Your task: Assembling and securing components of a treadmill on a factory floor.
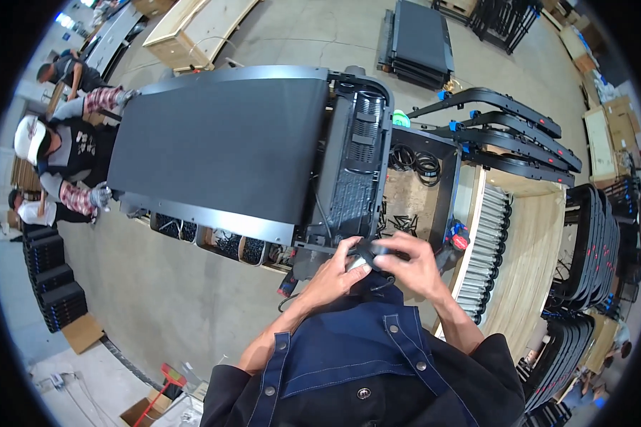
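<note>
Here, two hands pinching one black part.

You are wearing a dark blue denim apron whose bib rises just below your left hand and right hand, edged in pale stitching. Two straps run down from the bib toward your shoulders, each set with round metal rivets, and one larger button sits at the middle. Underneath is a black short-sleeved shirt; both forearms are bare.
</note>
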`<state>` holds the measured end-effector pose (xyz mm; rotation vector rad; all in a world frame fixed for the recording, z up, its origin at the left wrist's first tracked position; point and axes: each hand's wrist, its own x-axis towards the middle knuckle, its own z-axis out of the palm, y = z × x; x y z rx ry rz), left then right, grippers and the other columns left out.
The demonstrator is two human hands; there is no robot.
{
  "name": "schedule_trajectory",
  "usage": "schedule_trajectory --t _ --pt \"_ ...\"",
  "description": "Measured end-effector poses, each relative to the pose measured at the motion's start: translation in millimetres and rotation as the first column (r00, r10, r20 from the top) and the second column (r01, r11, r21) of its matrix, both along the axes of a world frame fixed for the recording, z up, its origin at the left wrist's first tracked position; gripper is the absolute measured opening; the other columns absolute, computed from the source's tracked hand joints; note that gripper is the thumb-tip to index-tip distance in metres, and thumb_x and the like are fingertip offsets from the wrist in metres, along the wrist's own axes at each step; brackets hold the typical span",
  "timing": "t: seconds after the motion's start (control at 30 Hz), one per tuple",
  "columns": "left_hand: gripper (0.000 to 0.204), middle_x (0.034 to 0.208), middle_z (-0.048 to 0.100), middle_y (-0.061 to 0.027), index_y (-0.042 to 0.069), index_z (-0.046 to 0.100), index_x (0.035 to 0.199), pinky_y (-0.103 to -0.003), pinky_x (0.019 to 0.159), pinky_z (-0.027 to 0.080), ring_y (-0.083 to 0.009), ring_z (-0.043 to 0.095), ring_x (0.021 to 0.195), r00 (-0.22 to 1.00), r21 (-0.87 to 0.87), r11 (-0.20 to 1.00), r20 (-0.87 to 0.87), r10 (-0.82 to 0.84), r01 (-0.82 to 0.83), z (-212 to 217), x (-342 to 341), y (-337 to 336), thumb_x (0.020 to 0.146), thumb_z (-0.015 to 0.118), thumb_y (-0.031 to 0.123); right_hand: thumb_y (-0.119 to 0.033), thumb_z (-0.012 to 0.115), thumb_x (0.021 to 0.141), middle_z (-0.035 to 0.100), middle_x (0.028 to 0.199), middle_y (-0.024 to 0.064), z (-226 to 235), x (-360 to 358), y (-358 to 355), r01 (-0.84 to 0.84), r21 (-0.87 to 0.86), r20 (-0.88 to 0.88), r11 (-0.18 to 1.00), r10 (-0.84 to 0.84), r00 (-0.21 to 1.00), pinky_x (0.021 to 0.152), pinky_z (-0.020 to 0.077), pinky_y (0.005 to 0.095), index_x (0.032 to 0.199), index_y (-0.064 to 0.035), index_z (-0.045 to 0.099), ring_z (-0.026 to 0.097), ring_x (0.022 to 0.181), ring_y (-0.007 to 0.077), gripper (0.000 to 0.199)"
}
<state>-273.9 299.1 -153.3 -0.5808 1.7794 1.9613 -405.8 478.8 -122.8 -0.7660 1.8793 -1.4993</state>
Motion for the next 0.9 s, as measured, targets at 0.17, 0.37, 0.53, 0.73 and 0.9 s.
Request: schedule_trajectory --t 0.17,0.37,0.53,0.73,0.9 --pt "0.072 0.096 0.065 -0.0127 0.011 0.027 0.151 -0.031 0.056 0.049 -0.0146 0.059 0.063 0.953 0.168 0.965 -0.196 0.231 -0.199 -30 47 -15 0.096 0.070 0.029 -0.009 0.081 0.079 0.061 0.072 0.0053 11 61 -26 0.006 0.065 -0.437 0.998 0.023 0.899 0.072 0.0452 0.0351 0.092 -0.0008 0.073 0.056 0.070 0.0215 0.017" --pt "0.084 0.077 0.058 -0.0057 0.010 0.020 0.150 -0.026 0.045 0.041 -0.0109 0.051 0.052 0.930 0.372 0.903 -0.201 0.306 -0.217 -30 71 -32 0.094 0.068 0.050 -0.022 0.071 0.096 0.062 0.072 0.0018 -32 93 -37 0.139 0.039 0.184 0.990 -0.143 0.972 0.062 0.0460 0.0236 0.086 -0.0017 0.057 0.057 0.069 0.0065 0.027" --pt "0.076 0.071 0.051 -0.0031 0.011 0.033 0.142 -0.026 0.041 0.038 -0.0110 0.049 0.047 0.915 0.467 0.865 -0.240 0.323 -0.183 -21 51 -42 0.092 0.063 0.059 -0.028 0.080 0.088 0.057 0.070 0.0006 -52 62 -56 0.096 -0.119 0.021 0.988 -0.095 0.995 0.081 0.0529 0.0343 0.081 -0.0056 0.051 0.056 0.067 0.0104 0.037" --pt "0.074 0.073 0.052 -0.0022 0.010 0.038 0.139 -0.024 0.042 0.038 -0.0096 0.049 0.049 0.956 0.512 0.829 -0.049 0.289 -0.225 -1 -1 -69 0.092 0.062 0.062 -0.025 0.094 0.068 0.054 0.069 0.0036 -50 6 -77 0.035 -0.215 -0.182 0.976 -0.075 0.980 0.099 0.0507 0.0485 0.079 -0.0064 0.050 0.058 0.067 0.0212 0.049" --pt "0.073 0.093 0.066 -0.0106 0.007 0.041 0.142 -0.032 0.063 0.052 -0.0195 0.066 0.072 0.945 -0.246 0.923 -0.216 0.247 -0.297 13 -73 -107 0.086 0.077 0.039 -0.026 0.094 0.065 0.062 0.110 0.0153 -12 -53 -114 0.001 -0.089 -0.501 0.996 -0.046 0.864 0.098 0.0511 0.0466 0.123 -0.0058 0.057 0.064 0.098 0.0319 0.072"
